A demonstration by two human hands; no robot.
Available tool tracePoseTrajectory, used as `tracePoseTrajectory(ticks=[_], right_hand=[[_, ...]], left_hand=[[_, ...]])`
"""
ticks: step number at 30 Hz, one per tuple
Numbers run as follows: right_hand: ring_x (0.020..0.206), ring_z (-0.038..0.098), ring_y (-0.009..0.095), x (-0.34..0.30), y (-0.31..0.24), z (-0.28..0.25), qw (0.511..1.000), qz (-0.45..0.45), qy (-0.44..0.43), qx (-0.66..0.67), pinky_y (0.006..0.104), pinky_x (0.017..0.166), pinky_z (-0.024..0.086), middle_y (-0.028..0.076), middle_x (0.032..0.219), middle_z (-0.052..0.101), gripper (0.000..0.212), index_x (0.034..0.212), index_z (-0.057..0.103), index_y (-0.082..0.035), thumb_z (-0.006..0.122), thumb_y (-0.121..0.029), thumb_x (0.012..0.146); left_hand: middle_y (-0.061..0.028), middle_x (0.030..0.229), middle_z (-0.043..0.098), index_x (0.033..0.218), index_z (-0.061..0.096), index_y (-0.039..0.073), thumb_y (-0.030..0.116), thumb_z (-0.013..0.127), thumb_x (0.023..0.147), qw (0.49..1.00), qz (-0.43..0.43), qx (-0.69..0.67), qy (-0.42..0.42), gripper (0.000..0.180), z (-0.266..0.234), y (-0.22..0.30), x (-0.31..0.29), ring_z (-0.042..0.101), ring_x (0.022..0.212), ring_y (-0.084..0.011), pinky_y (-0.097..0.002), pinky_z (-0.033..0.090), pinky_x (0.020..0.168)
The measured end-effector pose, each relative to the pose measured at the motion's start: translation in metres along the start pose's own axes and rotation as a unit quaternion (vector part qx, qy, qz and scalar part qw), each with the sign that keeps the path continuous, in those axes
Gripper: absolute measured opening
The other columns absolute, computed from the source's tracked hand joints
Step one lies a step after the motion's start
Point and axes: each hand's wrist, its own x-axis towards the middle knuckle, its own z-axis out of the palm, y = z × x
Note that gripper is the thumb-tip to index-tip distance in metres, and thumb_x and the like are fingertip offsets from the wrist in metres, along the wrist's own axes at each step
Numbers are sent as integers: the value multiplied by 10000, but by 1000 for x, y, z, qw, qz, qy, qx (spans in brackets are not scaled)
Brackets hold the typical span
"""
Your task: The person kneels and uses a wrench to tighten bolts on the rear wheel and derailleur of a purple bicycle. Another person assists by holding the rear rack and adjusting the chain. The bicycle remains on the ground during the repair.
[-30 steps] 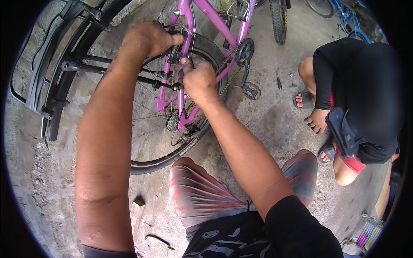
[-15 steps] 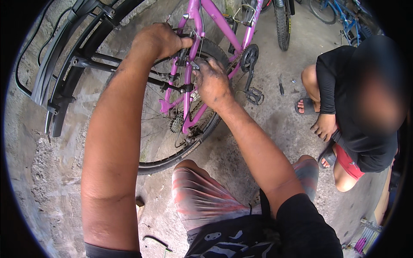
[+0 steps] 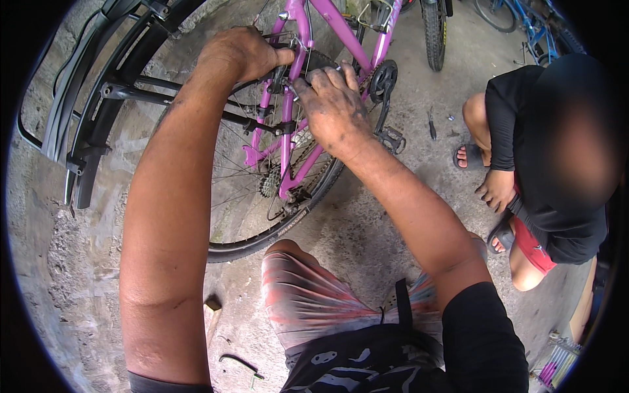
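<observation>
A pink bicycle frame (image 3: pixel 347 40) stands ahead of me with its rear wheel (image 3: pixel 262 243) fitted. At the seat stays, my left hand (image 3: pixel 239 56) is closed round the top of the rear brake (image 3: pixel 279 77), its thumb stretched along the brake; the other fingers are hidden behind. Just to the right and lower, my right hand (image 3: pixel 334 111) grips a thin silver tool (image 3: pixel 296 98). One end of the tool points at the brake, and a bit of metal also shows by the fingertips; its middle is covered by the hand.
A black mudguard and rack (image 3: pixel 98 98) stand at the left by the wall. A person in black (image 3: pixel 514 131) crouches at the right. A screwdriver (image 3: pixel 432 124) lies on the concrete, as do a hammer (image 3: pixel 211 308) and a curved black piece (image 3: pixel 239 362). Blue bicycle (image 3: pixel 524 26) far right.
My right hand has shifted slightly right and turned, its fingers now lifted away from the frame, with more of the silver tool showing. My left hand stays at the brake.
</observation>
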Motion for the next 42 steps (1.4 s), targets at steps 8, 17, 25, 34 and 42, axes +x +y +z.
tracePoseTrajectory(ticks=[8, 17, 25, 34, 42], right_hand=[[1133, 644, 306, 14, 8, 0, 998, -57, -4, 13, 498, 1142, 457, 140, 1091, 673, 206, 1145, 737, -8, 632, -58, 974], [1080, 662, 353, 5, 7, 24, 991, 19, 39, 127, 518, 1001, 496, 186, 1093, 672, 209, 1117, 686, 12, 706, -147, 983], [974, 682, 485, 7, -8, 36, 964, 97, 72, 238, 574, 885, 553, 266, 1007, 686, 189, 1052, 647, 46, 703, -129, 1008], [931, 698, 510, 7, -26, 39, 929, 183, 110, 303, 583, 843, 560, 306, 981, 704, 220, 1064, 649, 63, 672, -155, 1048], [966, 701, 523, 11, -34, 36, 914, 238, 95, 314, 581, 848, 562, 316, 982, 708, 268, 1080, 656, 67, 644, -201, 1081]], left_hand=[[-259, 1240, 766, 1208, 783, -20, 819, 631, 922, 999, 19, -9, 38, 899, 15, -10, 15, 713, 1265, -384, -481, 541, 1105], [-288, 1152, 780, 1110, 794, -56, 810, 640, 928, 997, 29, -18, 69, 899, 18, -8, 11, 740, 1201, -405, -490, 554, 1080], [-246, 1364, 732, 1324, 764, 6, 782, 649, 938, 1000, 10, -2, -4, 875, 2, -2, 6, 674, 1348, -366, -460, 519, 1144], [-252, 1351, 736, 1307, 767, -4, 776, 638, 949, 1000, 13, 5, 4, 868, 2, 0, 3, 692, 1321, -369, -466, 528, 1132], [-289, 1086, 788, 1023, 810, -51, 881, 595, 894, 995, 31, 6, 95, 965, 23, -7, 8, 753, 1164, -410, -510, 574, 1036]])
